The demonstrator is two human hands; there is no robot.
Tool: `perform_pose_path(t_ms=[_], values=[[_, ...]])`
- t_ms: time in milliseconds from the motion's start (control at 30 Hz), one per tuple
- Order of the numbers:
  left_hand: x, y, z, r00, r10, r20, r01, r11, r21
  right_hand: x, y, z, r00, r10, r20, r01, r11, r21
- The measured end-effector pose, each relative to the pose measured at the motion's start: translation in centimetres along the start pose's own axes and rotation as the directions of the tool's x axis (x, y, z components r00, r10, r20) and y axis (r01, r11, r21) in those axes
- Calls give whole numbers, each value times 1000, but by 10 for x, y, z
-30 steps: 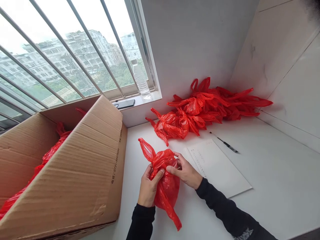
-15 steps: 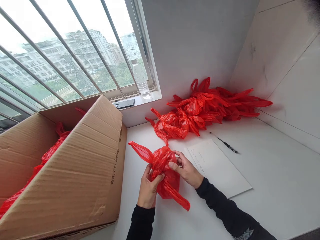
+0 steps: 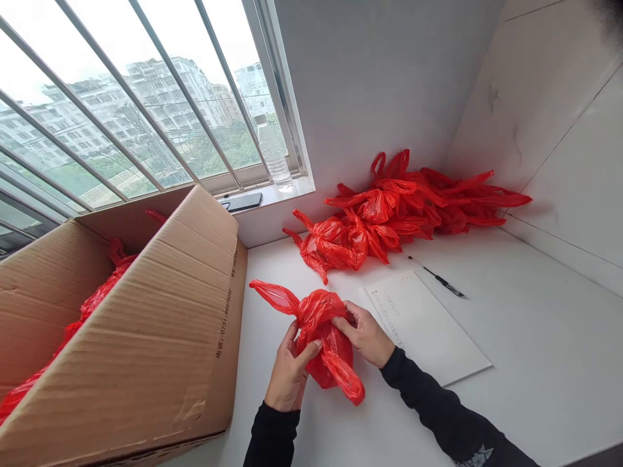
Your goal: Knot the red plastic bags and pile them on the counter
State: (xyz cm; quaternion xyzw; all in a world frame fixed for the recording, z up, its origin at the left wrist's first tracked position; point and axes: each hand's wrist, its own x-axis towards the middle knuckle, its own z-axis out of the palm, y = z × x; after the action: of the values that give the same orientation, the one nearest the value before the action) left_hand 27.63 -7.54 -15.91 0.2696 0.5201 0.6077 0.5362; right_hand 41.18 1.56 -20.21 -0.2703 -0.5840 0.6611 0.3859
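Observation:
Both my hands grip one red plastic bag just above the white table. My left hand pinches the bag's left side with thumb and fingers closed on the plastic. Its right side is clasped by my right hand, fingers curled into the bunched top. One handle loop sticks out to the upper left, and another loop hangs down to the lower right. Both my sleeves are black.
A large open cardboard box with red bags inside stands at the left. A pile of tied red bags lies against the back wall. A white sheet and a pen lie right of my hands. A phone and bottle sit on the window sill.
The bag's lower tail, which hung straight down, has been drawn up and to the right into a shorter loop. The upper handle has swung out to the left. My hands stayed in place.

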Motion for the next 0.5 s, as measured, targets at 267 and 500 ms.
perform_pose_path(t_ms=[267,500], values=[[5,-2,-8,996,10,-94,-19,996,-92,-2,2,2,992,123,10,-123,991,-47],[1,0,1,999,-37,-39,35,998,-50,2,2,-3,1000,24,10,-24,999,42]])
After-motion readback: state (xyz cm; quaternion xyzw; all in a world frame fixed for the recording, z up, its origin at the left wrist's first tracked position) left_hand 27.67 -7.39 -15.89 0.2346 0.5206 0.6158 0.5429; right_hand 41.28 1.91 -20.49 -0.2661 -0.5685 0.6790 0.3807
